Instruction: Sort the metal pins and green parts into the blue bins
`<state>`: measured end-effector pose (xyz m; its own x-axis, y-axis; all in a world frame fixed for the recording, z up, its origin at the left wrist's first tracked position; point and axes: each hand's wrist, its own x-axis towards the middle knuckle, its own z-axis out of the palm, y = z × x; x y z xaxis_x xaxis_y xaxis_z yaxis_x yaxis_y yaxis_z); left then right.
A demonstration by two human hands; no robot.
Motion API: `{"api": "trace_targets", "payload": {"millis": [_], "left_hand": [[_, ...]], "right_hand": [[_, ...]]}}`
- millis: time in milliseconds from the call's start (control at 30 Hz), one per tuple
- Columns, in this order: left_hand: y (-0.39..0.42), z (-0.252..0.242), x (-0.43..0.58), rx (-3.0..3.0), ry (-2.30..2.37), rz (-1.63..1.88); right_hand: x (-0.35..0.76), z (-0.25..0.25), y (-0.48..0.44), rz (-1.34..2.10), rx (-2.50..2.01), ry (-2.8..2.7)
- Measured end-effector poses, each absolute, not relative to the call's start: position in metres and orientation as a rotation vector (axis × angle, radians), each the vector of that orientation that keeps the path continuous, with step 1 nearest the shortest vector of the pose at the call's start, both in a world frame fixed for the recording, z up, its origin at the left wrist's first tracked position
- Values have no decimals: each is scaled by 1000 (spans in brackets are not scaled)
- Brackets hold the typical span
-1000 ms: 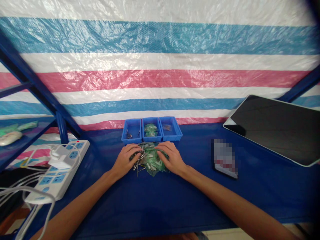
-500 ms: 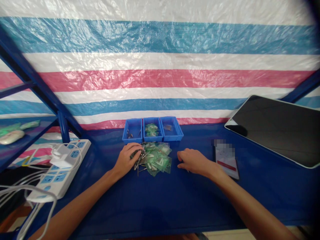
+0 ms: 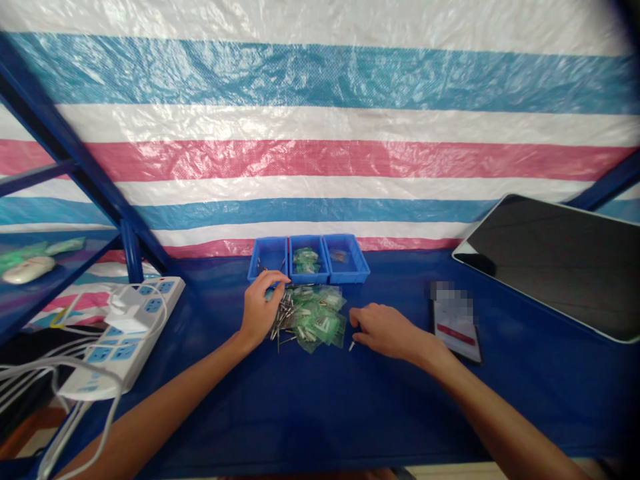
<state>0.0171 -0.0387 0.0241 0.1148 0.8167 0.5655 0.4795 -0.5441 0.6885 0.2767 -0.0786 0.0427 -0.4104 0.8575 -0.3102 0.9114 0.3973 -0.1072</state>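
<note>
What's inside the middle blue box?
Small green see-through packets lie in a heap inside the middle blue box. The top ones cover whatever lies beneath, so that can't be seen. What's in them is too small to tell.

Two hands [image 3: 259,310]. Three blue bins [image 3: 350,277]. One phone [image 3: 455,330], one power strip [image 3: 120,341], one mouse [image 3: 30,270], one screen [image 3: 560,263]. Green packets [image 3: 320,319] overlap, uncountable.

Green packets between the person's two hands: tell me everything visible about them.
The green packets form a loose, overlapping heap of small, see-through pouches that look like thin plastic; slim pale pieces show inside some. They lie on the blue table, in front of the three blue bins, turned various ways. To the left they meet thin metal rods. The right hand is beside them, apparently not touching.
</note>
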Motion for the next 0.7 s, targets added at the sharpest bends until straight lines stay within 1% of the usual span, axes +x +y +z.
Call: {"api": "trace_targets", "payload": {"millis": [300,433,600,700], "left_hand": [[-20,22,23,2094,1202,1436],[-16,17,16,2148,1187,1459],[-17,7,10,2256,1164,1520],[-19,2,9,2307,1119,1538]], "right_hand": [[280,38,-82,-543,1455,2641],[282,33,-82,-635,1410,2631],[282,47,-79,-792,1335,2812],[267,58,-71,-807,1452,3036]]}}
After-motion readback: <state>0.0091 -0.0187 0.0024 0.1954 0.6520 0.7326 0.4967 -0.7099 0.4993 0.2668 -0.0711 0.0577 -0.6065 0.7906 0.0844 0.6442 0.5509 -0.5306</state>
